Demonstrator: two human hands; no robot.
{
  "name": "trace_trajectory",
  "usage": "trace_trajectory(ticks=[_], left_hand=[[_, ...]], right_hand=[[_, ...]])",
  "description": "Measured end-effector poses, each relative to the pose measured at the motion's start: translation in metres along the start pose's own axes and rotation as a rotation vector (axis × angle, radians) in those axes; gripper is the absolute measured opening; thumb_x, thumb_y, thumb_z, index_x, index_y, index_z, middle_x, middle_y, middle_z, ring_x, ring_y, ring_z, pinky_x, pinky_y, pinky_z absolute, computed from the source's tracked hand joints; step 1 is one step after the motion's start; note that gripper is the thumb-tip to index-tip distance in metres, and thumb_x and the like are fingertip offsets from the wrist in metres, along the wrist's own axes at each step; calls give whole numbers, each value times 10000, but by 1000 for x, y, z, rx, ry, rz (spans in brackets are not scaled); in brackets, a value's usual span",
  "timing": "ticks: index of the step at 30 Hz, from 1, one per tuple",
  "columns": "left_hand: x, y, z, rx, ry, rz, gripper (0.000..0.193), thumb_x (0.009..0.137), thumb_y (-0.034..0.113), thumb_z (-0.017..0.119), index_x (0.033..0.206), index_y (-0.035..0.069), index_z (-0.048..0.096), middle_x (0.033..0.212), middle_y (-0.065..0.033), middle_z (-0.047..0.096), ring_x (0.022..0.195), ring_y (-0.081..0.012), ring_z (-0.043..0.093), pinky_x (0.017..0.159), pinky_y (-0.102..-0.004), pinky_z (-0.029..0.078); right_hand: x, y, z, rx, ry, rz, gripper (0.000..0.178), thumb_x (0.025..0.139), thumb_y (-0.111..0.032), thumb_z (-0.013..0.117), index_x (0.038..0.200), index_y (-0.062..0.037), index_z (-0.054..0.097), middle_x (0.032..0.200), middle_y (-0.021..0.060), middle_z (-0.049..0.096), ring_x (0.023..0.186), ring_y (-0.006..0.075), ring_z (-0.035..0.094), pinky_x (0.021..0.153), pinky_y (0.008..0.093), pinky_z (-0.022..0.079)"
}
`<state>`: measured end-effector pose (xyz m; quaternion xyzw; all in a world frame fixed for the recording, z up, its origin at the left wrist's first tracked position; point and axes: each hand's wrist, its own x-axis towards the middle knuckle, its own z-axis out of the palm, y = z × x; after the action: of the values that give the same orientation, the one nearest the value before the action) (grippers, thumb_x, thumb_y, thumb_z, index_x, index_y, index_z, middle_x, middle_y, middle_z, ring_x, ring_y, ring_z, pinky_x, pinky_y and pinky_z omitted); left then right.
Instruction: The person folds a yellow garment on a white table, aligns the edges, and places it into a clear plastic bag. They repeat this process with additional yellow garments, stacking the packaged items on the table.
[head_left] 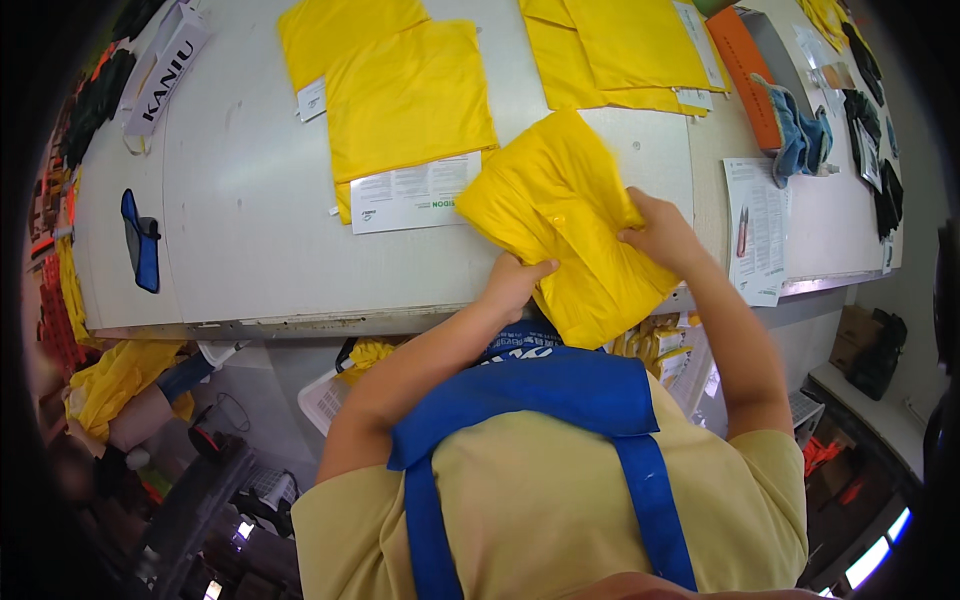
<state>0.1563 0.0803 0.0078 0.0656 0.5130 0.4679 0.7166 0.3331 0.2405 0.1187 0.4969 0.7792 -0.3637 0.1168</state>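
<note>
A folded yellow garment (pixel 570 225), slightly creased, is held up at the near edge of the table, tilted. My left hand (pixel 515 283) grips its lower left side, thumb on top and the other fingers hidden beneath. On its right side, my right hand (pixel 660 232) pinches the edge in the same way. Just beyond my left hand, a printed sheet (pixel 415 192) sticks out from under a flat folded yellow garment (pixel 410 100). Another stack of folded yellow garments (pixel 640 50) lies at the far right, with paper sheets tucked at its side.
Small snips (pixel 743 232) lie on a leaflet (pixel 757 215) at the right, near an orange box (pixel 748 80) and a blue cloth (pixel 797 130). On the left are a blue-and-black pouch-like piece (pixel 142 240) and a long white box (pixel 165 70). Below the table edge stands a white basket (pixel 322 400).
</note>
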Motion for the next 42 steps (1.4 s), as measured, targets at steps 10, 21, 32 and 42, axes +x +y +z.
trace_trajectory(ticks=[10,21,32,42], left_hand=[[-21,-5,7,67,36,74,373,879,109,595,1227,-7,529,1138,-99,626,993,-196,613,803,-315,504],[-28,96,-111,1375,446,608,416,833,241,642,1229,154,548,1254,-123,526,1156,-343,476,993,-442,375],[-17,103,-134,1888,421,599,522,863,407,613,1359,333,468,1475,-82,335,1341,-385,265,1079,-553,191],[-21,106,-133,1811,559,555,598,832,436,641,1366,231,467,1395,-112,403,1271,-357,337,951,-549,296]], right_hand=[[-66,-76,98,-537,328,-272,1037,509,-563,805,1229,91,446,1174,228,462,1046,376,464,905,522,346],[-27,-32,72,100,215,45,764,628,-174,760,1266,21,388,1134,250,563,1063,414,550,888,429,464],[76,-113,52,-47,202,120,729,661,-286,731,1235,5,389,1163,249,559,1038,416,574,870,442,480],[73,-106,52,94,232,128,711,648,-279,751,1198,1,398,1169,257,565,1056,413,570,884,432,468]])
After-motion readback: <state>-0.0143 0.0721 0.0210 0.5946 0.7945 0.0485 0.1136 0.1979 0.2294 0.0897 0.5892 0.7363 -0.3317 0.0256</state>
